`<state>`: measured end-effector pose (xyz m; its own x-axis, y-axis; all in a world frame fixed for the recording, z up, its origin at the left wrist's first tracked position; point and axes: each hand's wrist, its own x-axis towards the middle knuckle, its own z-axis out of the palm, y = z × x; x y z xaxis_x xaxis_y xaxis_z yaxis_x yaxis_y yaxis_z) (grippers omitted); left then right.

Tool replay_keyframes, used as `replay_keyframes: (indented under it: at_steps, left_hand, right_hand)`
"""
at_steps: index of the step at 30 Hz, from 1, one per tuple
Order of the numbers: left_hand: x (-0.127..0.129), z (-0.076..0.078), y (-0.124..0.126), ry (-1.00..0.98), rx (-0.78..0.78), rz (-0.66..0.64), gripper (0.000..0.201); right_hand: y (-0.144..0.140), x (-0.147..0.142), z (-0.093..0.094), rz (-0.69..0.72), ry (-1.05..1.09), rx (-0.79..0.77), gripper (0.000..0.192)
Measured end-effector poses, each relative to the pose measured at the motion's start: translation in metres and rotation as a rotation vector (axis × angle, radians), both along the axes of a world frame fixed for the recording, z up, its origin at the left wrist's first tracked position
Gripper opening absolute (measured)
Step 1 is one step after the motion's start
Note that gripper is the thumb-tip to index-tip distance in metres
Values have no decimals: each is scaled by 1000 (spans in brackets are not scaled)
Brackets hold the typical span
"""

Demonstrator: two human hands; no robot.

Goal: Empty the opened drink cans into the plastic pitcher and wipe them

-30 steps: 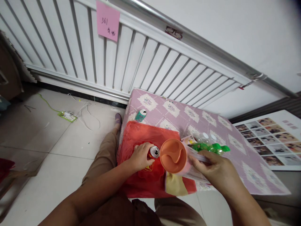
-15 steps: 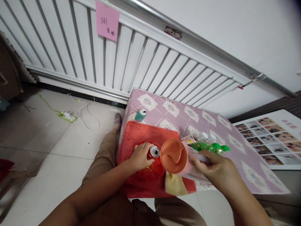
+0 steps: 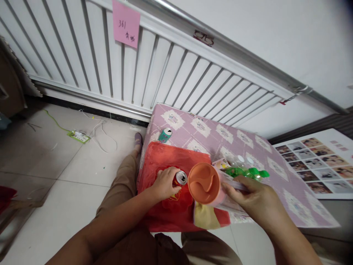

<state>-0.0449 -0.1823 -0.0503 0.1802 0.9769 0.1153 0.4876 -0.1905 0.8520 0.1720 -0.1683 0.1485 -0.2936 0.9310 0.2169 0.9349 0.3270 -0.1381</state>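
Note:
My left hand (image 3: pixel 164 183) grips a red drink can (image 3: pixel 180 179) that stands upright on a red plastic bag (image 3: pixel 168 158) spread over the table's near left corner. My right hand (image 3: pixel 255 202) holds an orange-pink cup (image 3: pixel 203 183) tilted on its side, its mouth facing me, just right of the can. Green-capped clear bottles (image 3: pixel 246 171) lie behind my right hand. A yellow and white packet (image 3: pixel 205 216) sits under the cup.
A small table with a pink patterned cloth (image 3: pixel 220 136) stands against a white slatted radiator (image 3: pixel 138 73). A teal can (image 3: pixel 164 135) stands at its far left. A power strip (image 3: pixel 78 136) and cables lie on the tiled floor. A photo sheet (image 3: pixel 320 158) lies at right.

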Motion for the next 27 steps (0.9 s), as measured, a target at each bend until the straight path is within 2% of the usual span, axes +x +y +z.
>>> replay_keyframes:
  at_steps: [27]
  left_hand:
    - [-1, 2, -1, -10, 5, 7, 59]
  right_hand:
    - [0, 0, 2, 6, -6, -5, 40]
